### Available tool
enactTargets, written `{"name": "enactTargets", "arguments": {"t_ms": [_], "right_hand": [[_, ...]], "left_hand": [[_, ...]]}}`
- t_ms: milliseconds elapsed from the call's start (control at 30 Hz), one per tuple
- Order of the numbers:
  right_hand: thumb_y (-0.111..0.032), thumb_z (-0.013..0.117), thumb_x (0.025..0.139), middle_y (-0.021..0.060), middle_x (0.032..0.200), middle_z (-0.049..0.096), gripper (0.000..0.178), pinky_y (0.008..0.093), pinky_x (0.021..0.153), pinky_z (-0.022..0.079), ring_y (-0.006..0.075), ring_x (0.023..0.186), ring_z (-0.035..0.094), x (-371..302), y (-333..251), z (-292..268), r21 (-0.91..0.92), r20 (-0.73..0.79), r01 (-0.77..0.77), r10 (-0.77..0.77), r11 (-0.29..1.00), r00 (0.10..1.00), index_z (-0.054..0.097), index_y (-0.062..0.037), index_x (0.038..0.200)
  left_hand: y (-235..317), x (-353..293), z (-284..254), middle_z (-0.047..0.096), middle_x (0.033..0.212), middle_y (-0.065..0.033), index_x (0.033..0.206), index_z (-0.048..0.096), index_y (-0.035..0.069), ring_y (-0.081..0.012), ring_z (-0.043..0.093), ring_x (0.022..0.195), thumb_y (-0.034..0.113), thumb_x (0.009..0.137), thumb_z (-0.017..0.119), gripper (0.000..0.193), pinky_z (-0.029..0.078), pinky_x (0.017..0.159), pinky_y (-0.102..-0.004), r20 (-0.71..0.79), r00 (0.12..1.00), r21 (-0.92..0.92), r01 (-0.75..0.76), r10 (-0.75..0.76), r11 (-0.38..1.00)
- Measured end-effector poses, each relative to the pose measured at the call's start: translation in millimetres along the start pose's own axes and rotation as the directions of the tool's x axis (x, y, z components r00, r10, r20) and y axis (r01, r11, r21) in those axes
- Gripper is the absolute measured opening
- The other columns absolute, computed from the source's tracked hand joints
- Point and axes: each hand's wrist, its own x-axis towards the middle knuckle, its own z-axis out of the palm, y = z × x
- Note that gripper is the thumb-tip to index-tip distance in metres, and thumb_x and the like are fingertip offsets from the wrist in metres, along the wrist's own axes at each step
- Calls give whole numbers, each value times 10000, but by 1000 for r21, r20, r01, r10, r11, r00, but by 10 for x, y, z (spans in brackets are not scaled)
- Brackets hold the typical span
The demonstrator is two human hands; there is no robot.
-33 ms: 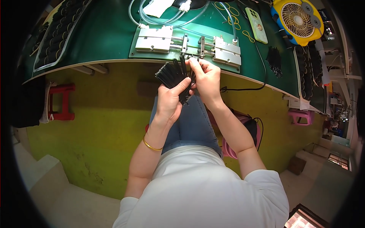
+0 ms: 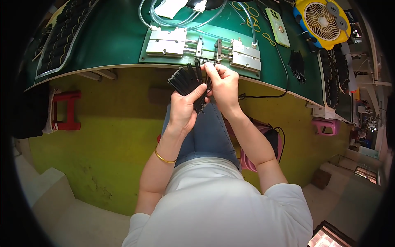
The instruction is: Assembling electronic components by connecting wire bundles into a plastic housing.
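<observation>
A bundle of thin black strips (image 2: 184, 80) fans out from my left hand (image 2: 184, 108), which is closed round it with the thumb on top. The kind of strip is too small to tell; the ends look pale or shiny. Close on its right, my right hand (image 2: 224, 84) is pinched, thumb and forefinger at the upper end of one dark strip by the table edge. Part of that strip is hidden behind the fingers. Just beyond the fingertips is a metal fixture on a plate, with a left cylinder block (image 2: 166, 42) and a right cylinder block (image 2: 245, 55) facing each other.
Clear air hoses (image 2: 193, 20) run behind the fixture. On the green table (image 2: 111, 37) lie a phone (image 2: 278, 28), another black bundle (image 2: 297, 66) and a yellow fan (image 2: 323, 22). Trays of black bundles (image 2: 66, 39) stand at left and right. A red stool (image 2: 70, 110) is below.
</observation>
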Motion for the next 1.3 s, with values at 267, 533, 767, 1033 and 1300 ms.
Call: {"name": "enactTargets", "arguments": {"t_ms": [267,533,767,1033,1300], "right_hand": [[-212,581,830,11,535,529,217,191,274,311,46,329,399,38,28,-29,-4,3,20,-20,1000,1000,614,-12,752],[-244,583,836,0,512,507,266,190,269,300,40,326,381,-51,-4,13,-31,22,93,-93,995,995,598,-17,697],[-235,569,844,0,524,516,246,189,271,304,36,329,382,-80,-37,19,-39,29,93,-92,995,995,611,-14,743],[-221,556,846,9,544,539,221,189,269,305,29,327,379,-39,-15,25,-20,-28,-10,9,1000,1000,628,-19,791],[-234,568,838,9,539,537,230,189,266,299,28,319,370,6,3,7,5,-30,-12,12,1000,999,619,-22,764]], "left_hand": [[1,13,11,593,784,-66,914,571,-11,-128,565,635,5,799,575,117,465,536,-238,29,1000,21,0,-1,1000],[49,-60,27,590,766,-63,874,571,-12,-125,561,629,29,815,566,72,460,530,-234,29,1000,79,-9,7,997],[24,-70,-5,586,773,-62,888,563,-6,-125,552,617,34,821,559,78,455,527,-237,36,999,58,1,-3,998],[-6,-50,-3,573,813,-57,939,538,10,-130,546,636,33,825,556,117,459,546,-252,27,997,-56,68,-67,996],[-13,-12,6,566,820,-52,956,533,8,-131,546,645,22,820,559,138,465,556,-257,30,998,-57,60,-58,997]]}}
